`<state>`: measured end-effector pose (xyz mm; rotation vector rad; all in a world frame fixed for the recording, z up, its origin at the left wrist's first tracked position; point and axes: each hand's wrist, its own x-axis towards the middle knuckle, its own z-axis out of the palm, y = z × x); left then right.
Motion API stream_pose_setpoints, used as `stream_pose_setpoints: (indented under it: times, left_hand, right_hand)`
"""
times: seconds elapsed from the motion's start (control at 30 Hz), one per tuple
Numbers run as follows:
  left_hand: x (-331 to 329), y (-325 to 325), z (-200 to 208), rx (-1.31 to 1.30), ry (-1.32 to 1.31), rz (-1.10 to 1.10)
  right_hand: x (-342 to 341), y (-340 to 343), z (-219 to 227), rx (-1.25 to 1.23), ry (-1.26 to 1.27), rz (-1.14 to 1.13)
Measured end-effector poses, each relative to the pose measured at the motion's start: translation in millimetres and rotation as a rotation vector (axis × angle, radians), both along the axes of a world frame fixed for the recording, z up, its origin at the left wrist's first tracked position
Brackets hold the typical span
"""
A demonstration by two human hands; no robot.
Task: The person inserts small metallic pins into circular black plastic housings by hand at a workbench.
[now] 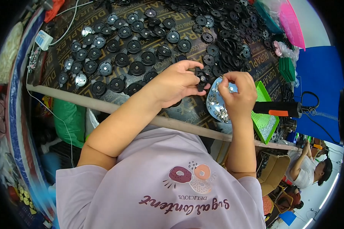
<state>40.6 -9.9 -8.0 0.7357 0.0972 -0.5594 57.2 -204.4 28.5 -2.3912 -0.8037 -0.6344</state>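
My left hand (177,83) is closed on a small black round plastic part (202,79), held on edge between thumb and fingers. A bright metal spot shows at its centre. Just to the right, my right hand (239,91) pinches thumb and forefinger together beside that part; whatever lies between the fingertips is too small to make out. Partly beneath the right hand lies a light blue plate (210,100) with many small metal pieces on it. Black discs with metal centres (133,46) are spread over the table to the left of my hands.
A heap of black discs (233,49) covers the table's far right. Right of the plate are a bright green tray (260,128) and a black-and-orange powered screwdriver (281,110) with a coiled cord. Pink basket (292,24) stands far right. Another person (309,170) sits at right.
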Motion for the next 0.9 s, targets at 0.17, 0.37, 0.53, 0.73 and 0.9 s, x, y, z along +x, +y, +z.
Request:
stream_pose_setpoints:
  times: [0.17,0.37,0.53,0.73,0.9]
  left_hand:
    - [2.7,31.2,-1.9,0.0,-0.017,0.094]
    - [5.2,37.6,-1.3,-0.044,-0.031,0.145]
    - [0.6,30.1,5.4,-0.057,0.019,0.127]
    - [-2.7,44.2,5.1,-0.04,0.004,0.183]
    - [-5.8,46.2,0.7,-0.06,-0.005,0.149]
  right_hand:
    - [-14.6,-28.7,-3.8,-0.483,0.41,-0.114]
    - [-4.3,-13.3,-7.7,-0.29,0.301,0.008]
    - [16.7,19.8,-27.3,-0.232,0.3,0.265]
    - [27.6,20.5,-31.0,-0.325,0.351,0.174]
    - [28.2,0.1,-22.7,1.022,1.353,0.534]
